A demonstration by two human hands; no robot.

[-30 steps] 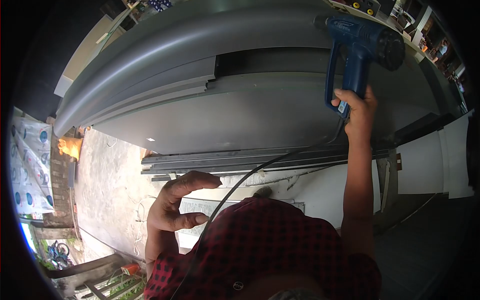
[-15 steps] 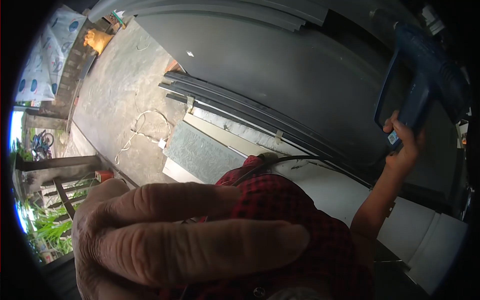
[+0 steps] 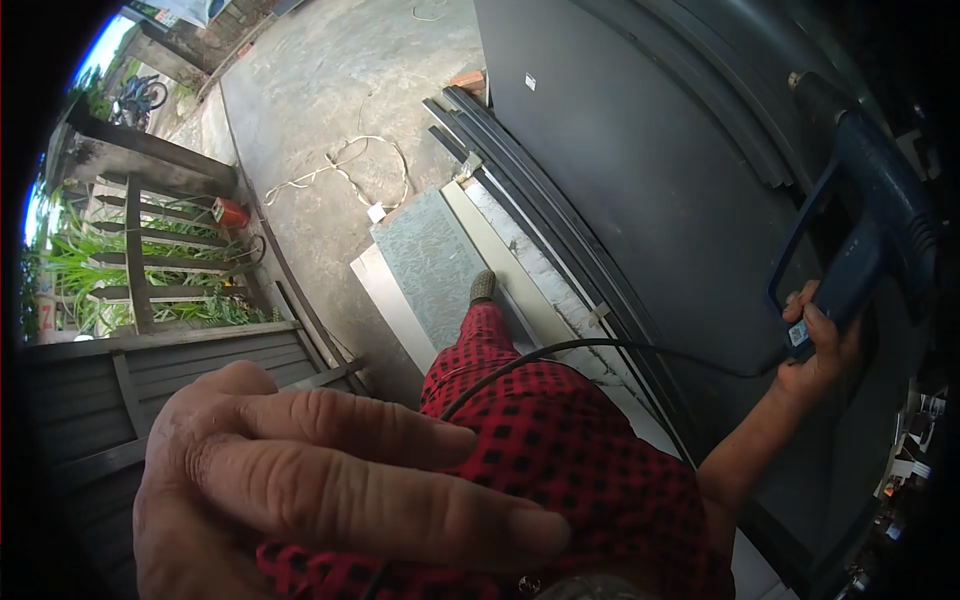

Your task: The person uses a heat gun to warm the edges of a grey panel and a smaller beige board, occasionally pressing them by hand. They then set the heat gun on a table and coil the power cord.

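Observation:
In the head view my left hand (image 3: 300, 455) is close to the camera at the lower left, fingers stretched out toward the right, with nothing visible in them. My right hand (image 3: 822, 350), at the right, is wrapped round the lower grip of a blue heat gun (image 3: 880, 190). The tool's metal nozzle points toward the upper left. A dark cord (image 3: 590, 344) runs leftward from near the grip, across the red and black checked clothing (image 3: 560, 430) on my body. Large dark grey panels (image 3: 590, 130) lie behind the heat gun.
Dark metal strips (image 3: 540, 185) lie along the panels, beside a patterned grey-green board (image 3: 430, 260), with my foot (image 3: 482, 286) over its edge. A white cord (image 3: 400, 160) loops on the concrete floor (image 3: 310, 100). At left stand a slatted fence (image 3: 135, 250) and an orange-red container (image 3: 230, 213).
The camera view has turned, shifting the floor and boards rightward and showing more of the fence. My right hand and the heat gun appear slightly lower. My left fingers sit a little farther left.

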